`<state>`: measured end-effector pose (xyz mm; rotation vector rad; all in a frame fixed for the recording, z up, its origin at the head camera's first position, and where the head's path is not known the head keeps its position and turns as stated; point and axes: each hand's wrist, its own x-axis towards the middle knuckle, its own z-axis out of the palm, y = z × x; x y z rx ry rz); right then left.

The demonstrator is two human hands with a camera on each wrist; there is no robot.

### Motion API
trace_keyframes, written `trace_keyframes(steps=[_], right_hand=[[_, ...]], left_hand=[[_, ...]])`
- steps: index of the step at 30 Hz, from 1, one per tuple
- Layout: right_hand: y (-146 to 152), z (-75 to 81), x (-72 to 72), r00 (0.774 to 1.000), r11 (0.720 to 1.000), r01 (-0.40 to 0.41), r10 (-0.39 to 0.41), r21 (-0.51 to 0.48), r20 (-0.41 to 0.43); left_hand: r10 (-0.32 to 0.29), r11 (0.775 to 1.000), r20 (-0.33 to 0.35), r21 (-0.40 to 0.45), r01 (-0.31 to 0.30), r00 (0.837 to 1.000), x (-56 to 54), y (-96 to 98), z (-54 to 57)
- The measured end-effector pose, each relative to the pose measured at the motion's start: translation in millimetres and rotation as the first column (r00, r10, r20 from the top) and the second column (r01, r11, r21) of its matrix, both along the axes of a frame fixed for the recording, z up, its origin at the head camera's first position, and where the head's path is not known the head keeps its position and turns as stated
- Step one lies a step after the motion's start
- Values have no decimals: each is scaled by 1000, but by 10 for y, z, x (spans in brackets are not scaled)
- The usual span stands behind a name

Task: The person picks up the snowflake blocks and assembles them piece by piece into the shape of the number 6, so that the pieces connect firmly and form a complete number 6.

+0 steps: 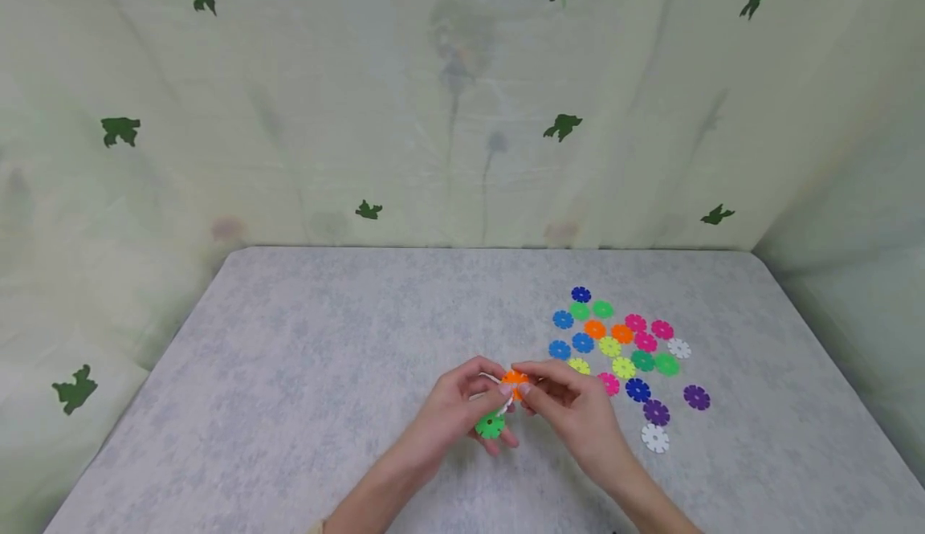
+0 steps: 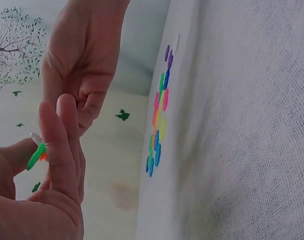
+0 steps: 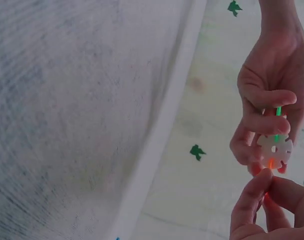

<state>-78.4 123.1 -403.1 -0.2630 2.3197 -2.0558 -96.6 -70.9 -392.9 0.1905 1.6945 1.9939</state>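
Above the table, three notched interlocking discs are held together between the two hands. A white disc [image 3: 283,146] stands in the middle, seen almost face-on in the right wrist view, with a green disc [image 1: 490,427] at one side and an orange disc [image 1: 515,378] at the other. My left hand [image 1: 455,401] grips the green and white discs, thumb near the white one. Thumb and fingertips of my right hand [image 1: 580,415] pinch the orange disc, which touches the white disc's edge. Fingers hide how deeply the orange and white notches engage.
Loose discs in several colours lie flat on the grey table [image 1: 289,373], to the right of the hands. Among them are a purple disc [image 1: 697,397], a white disc [image 1: 655,438] and a dark blue disc [image 1: 581,295]. A patterned curtain [image 1: 289,116] hangs behind the table.
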Motion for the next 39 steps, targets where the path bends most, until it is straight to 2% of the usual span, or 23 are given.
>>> trace_keyframes(steps=[5,10,13,16,23,26,28,34,37,39], right_hand=[[-23,5,5,1000,1000,-22,22,-22,22],[4,7,-23,998,1000,-22,22,0,61],[38,7,-59,993,999,-8,3,43,115],[89,16,-97,989,995,-1,-14,100,145],[293,33,-156,989,974,-4,-30,228,147],[410,20,-178,989,952,-27,-19,306,146],[494,15,-194,991,934,-63,16,351,135],[753,-26,-262,983,856,-179,134,484,126],[878,-43,-300,981,818,-187,130,544,141],[957,-49,-336,982,806,-183,128,563,136]], left_hand=[[-10,1000,-13,-12,10,1000,6,13,-7],[27,997,-59,-68,-31,998,-21,-19,-2],[60,993,-83,-100,-68,995,-42,-53,6],[94,992,-76,-83,-100,993,-57,-83,8],[118,992,-41,-39,-119,992,-88,-121,3],[119,992,-25,-35,-120,993,-96,-129,5],[119,992,-18,-35,-119,993,-102,-132,8],[115,993,-18,-27,-115,993,-115,-135,6],[115,993,-20,-25,-115,993,-119,-139,0],[115,993,-21,-27,-115,993,-121,-146,-2]])
